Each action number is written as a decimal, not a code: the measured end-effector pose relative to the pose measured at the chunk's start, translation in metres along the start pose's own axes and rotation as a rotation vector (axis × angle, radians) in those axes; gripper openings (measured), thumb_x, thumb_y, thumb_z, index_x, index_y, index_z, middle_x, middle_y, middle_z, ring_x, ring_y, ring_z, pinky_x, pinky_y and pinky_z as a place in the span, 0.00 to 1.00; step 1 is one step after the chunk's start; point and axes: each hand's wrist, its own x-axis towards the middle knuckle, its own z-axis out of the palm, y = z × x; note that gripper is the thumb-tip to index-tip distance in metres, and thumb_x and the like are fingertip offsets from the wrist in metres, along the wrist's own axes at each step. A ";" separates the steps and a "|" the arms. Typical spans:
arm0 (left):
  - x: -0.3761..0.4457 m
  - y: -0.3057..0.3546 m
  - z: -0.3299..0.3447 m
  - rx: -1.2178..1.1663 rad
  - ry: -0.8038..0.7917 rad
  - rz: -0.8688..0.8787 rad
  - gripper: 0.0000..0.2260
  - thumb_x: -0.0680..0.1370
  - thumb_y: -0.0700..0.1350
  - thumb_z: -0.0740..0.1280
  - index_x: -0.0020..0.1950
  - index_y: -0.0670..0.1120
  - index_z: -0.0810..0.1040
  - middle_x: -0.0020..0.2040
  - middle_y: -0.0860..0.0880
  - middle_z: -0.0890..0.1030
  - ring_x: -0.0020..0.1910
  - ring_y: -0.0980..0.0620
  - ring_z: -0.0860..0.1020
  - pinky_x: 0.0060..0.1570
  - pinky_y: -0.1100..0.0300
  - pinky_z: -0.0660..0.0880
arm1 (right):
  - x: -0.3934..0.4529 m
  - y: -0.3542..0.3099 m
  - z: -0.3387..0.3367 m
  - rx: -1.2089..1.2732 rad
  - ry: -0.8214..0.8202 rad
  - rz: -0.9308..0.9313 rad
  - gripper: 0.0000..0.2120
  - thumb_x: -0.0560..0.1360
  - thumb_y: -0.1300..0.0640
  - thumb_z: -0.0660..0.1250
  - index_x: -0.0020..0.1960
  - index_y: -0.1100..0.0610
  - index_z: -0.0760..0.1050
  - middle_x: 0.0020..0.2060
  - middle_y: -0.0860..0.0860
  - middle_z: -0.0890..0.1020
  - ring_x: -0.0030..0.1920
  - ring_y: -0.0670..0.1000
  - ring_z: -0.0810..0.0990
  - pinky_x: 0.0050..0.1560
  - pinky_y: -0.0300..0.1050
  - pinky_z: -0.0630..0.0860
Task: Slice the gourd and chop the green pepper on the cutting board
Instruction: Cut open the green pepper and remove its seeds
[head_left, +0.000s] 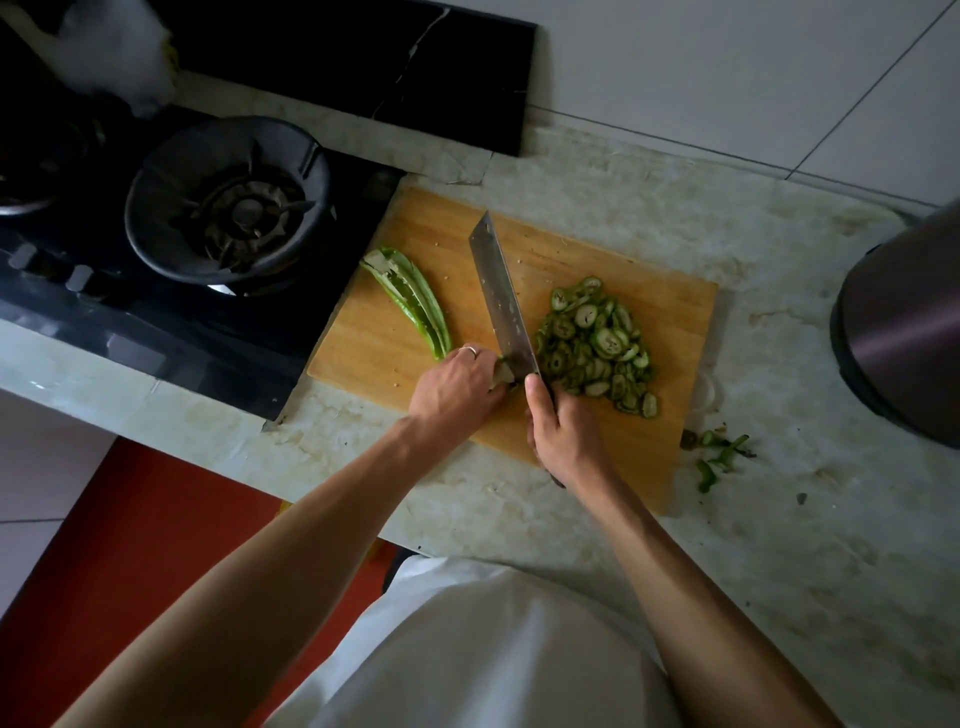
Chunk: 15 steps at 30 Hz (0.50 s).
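Your gourd slices (597, 345) already lie heaped on the cutting board (649, 291). Your left hand (457, 387) curls over the last gourd stub (503, 375); your right hand (563, 431) grips the cleaver (501, 299). The green pepper (410, 301), split lengthwise, is still unchopped.

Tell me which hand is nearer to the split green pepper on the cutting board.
Left. The left hand sits right beside the near tip of the green pepper, holding a small piece. The right hand is farther off, across the knife, gripping its handle.
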 end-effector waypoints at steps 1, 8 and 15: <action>0.001 0.000 0.000 0.004 -0.012 0.003 0.12 0.82 0.51 0.63 0.59 0.45 0.74 0.54 0.46 0.77 0.51 0.48 0.78 0.42 0.59 0.69 | 0.000 0.000 -0.001 0.015 -0.005 0.008 0.23 0.83 0.44 0.56 0.30 0.45 0.67 0.21 0.43 0.74 0.27 0.45 0.76 0.34 0.44 0.72; 0.004 -0.004 -0.003 -0.104 -0.039 -0.010 0.10 0.83 0.50 0.62 0.55 0.44 0.76 0.46 0.50 0.72 0.43 0.51 0.74 0.39 0.59 0.66 | 0.002 0.002 -0.003 0.172 -0.073 0.086 0.26 0.83 0.43 0.54 0.32 0.55 0.69 0.20 0.49 0.73 0.20 0.46 0.70 0.29 0.42 0.65; 0.011 -0.005 -0.007 -0.191 -0.094 -0.068 0.11 0.81 0.52 0.64 0.51 0.44 0.76 0.45 0.48 0.76 0.41 0.49 0.75 0.36 0.56 0.68 | 0.000 0.001 -0.004 0.153 -0.060 0.095 0.24 0.83 0.42 0.55 0.34 0.55 0.69 0.21 0.49 0.72 0.21 0.49 0.70 0.27 0.45 0.66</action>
